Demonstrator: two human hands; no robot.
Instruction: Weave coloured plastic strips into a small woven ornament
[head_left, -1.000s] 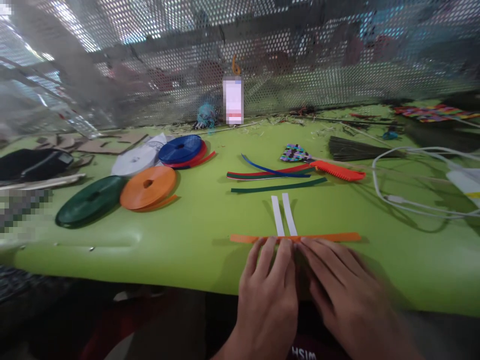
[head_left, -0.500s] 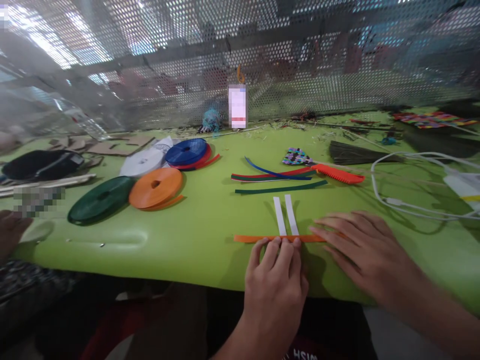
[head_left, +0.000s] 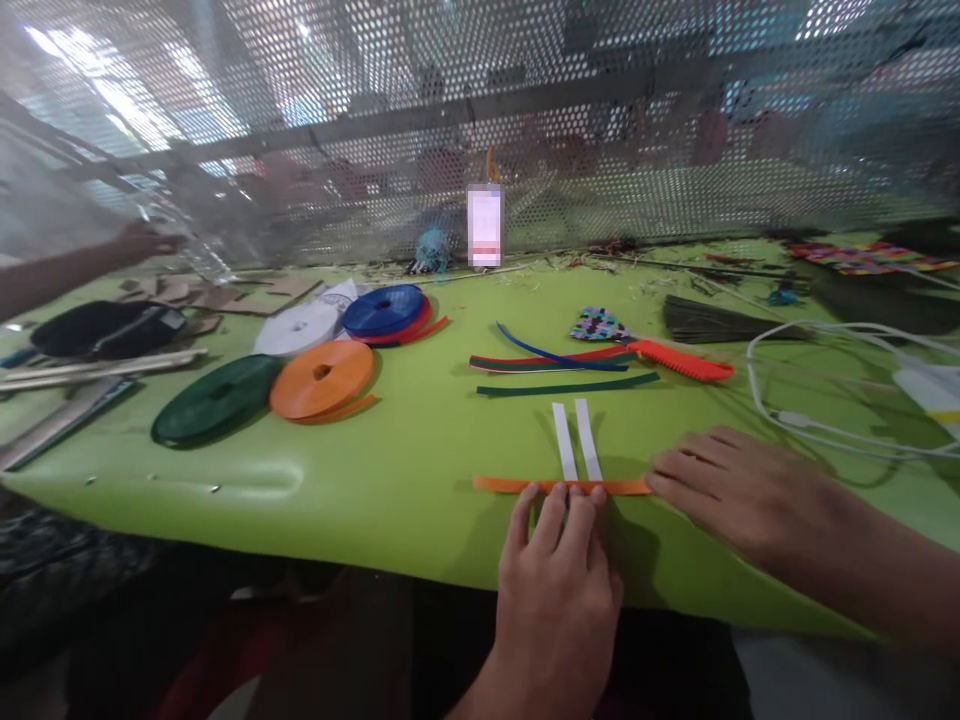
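Observation:
An orange strip (head_left: pixel 510 485) lies crosswise near the front edge of the green table (head_left: pixel 420 440). Two white strips (head_left: pixel 576 440) run away from it, side by side. My left hand (head_left: pixel 559 580) rests palm down with its fingertips pressing on the orange strip where the white strips meet it. My right hand (head_left: pixel 739 490) lies flat, fingers stretched out, over the right end of the orange strip. Neither hand grips anything.
Loose green, red and blue strips (head_left: pixel 559 368) lie further back, with an orange comb-like tool (head_left: pixel 679 362). Strip rolls sit left: orange (head_left: pixel 322 378), dark green (head_left: pixel 217 398), white (head_left: pixel 296 328), blue (head_left: pixel 384 310). A white cable (head_left: pixel 825 400) loops right. Another person's arm (head_left: pixel 67 268) reaches in far left.
My right hand slid from beside my left hand out to the right along the orange strip. Another person's arm came into view at the far left. The view shifted slightly.

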